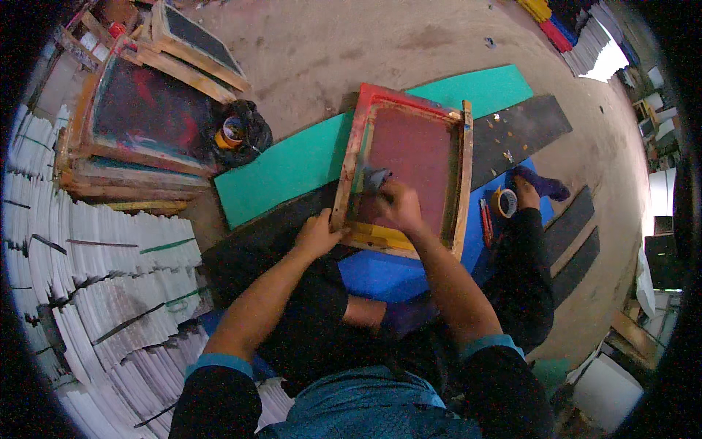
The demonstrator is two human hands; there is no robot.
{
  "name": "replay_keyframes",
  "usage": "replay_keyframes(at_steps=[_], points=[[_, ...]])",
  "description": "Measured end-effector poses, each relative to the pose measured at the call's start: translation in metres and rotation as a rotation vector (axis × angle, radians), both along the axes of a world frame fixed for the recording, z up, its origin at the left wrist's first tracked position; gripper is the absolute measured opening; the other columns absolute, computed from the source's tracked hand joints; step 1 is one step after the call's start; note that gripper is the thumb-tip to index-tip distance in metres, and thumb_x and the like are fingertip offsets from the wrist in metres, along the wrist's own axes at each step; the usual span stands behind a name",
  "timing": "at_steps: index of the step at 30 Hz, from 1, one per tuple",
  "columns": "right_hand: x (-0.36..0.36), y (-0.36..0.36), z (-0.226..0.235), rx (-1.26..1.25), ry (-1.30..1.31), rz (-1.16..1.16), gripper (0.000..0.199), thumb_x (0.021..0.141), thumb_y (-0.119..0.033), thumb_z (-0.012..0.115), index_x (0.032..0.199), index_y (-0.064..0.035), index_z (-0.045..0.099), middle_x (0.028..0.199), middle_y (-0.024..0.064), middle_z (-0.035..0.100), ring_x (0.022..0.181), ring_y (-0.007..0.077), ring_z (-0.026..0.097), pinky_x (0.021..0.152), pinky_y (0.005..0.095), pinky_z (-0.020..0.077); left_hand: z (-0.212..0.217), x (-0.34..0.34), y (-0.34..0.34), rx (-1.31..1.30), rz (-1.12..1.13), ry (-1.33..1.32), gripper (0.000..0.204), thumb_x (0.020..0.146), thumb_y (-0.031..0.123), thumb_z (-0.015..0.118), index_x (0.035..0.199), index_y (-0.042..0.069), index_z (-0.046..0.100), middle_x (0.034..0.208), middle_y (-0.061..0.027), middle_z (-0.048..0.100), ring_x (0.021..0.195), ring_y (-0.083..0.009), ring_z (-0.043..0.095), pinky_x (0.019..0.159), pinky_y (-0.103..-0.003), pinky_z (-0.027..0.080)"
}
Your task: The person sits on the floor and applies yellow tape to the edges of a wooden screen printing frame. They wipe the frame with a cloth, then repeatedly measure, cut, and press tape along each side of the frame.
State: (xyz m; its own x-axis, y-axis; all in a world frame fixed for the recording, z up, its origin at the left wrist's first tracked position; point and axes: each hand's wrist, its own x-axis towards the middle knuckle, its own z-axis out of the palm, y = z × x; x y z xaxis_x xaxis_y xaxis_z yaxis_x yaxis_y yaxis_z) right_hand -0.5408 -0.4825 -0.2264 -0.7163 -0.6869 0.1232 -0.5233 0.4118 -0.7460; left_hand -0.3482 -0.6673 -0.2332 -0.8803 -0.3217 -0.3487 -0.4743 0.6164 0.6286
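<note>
Right now your right hand (398,205) is closed around a dark grey-blue cloth (375,178), pressing it onto the reddish mesh inside the wooden screen frame (463,175), near the frame's left rail. Your left hand (318,233) is curled over the frame's lower left corner, fingers wrapped on the wood, holding it tilted up off the floor. The frame (paint-stained red along its top and left rails, yellow along the bottom one) leans over your lap, its lower edge resting on a blue sheet (380,276). Behind it lie a green foam mat (292,164) and a black mat (523,128) on the bare floor (329,51).

Just right of the frame, on the blue sheet, sit a red pen-like tool (485,222) and a roll of tape (503,202), next to your foot in a purple sock (537,184). Further left, a stack of other screen frames (142,121) stands with a black bag holding a tape roll (240,132) beside it. White stacked sheets (102,278) fill the far left.
</note>
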Motion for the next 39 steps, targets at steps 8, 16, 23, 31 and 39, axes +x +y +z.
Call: replay_keyframes(at_steps=[8,16,23,31,39], points=[[0.042,0.01,-0.001,0.267,-0.386,0.143,0.029,0.087,-0.025,0.071,0.098,0.0019,0.071,0.085,0.0217,0.069,0.083,0.04,0.067,0.074,0.047,0.051,0.034,-0.018,0.004,0.031,0.037,-0.005,0.06,0.079,0.035,0.081,0.116,-0.003,0.055,0.109,-0.026,0.068,0.104,-0.0446,0.065,0.088,-0.05,0.053],[0.033,-0.01,-0.014,0.308,-0.381,0.318,0.028,0.08,-0.027,0.077,0.094,-0.0029,0.075,0.089,0.0206,0.071,0.082,0.0399,0.068,0.075,0.0446,0.0525,0.006,-0.013,-0.005,0.014,0.032,-0.034,0.057,0.079,0.026,0.079,0.12,-0.003,0.053,0.111,-0.0264,0.068,0.106,-0.0454,0.064,0.09,-0.051,0.052],[0.048,-0.009,-0.016,0.291,-0.278,0.344,0.03,0.075,-0.023,0.079,0.097,-0.0034,0.074,0.094,0.0195,0.071,0.088,0.0397,0.068,0.08,0.0452,0.0534,-0.002,-0.008,-0.001,-0.019,0.061,0.084,0.059,0.08,0.025,0.079,0.126,0.0,0.052,0.111,-0.026,0.068,0.106,-0.0442,0.065,0.091,-0.05,0.053],[0.02,0.07,0.012,0.445,-0.159,0.333,0.026,0.076,-0.026,0.078,0.096,-0.0099,0.076,0.105,0.0131,0.071,0.098,0.0378,0.065,0.085,0.0474,0.0517,0.009,-0.007,-0.001,-0.016,0.082,0.063,0.065,0.081,0.039,0.081,0.124,0.0,0.053,0.108,-0.027,0.068,0.104,-0.0455,0.065,0.087,-0.052,0.053],[-0.016,0.206,0.01,0.565,0.441,0.321,0.024,0.072,-0.029,0.077,0.095,-0.0194,0.075,0.095,-0.0021,0.065,0.113,0.0287,0.053,0.105,0.051,0.0385,0.014,-0.012,0.004,-0.058,0.067,0.037,0.064,0.081,0.04,0.081,0.121,-0.001,0.053,0.106,-0.0291,0.068,0.103,-0.0467,0.065,0.085,-0.052,0.053]])
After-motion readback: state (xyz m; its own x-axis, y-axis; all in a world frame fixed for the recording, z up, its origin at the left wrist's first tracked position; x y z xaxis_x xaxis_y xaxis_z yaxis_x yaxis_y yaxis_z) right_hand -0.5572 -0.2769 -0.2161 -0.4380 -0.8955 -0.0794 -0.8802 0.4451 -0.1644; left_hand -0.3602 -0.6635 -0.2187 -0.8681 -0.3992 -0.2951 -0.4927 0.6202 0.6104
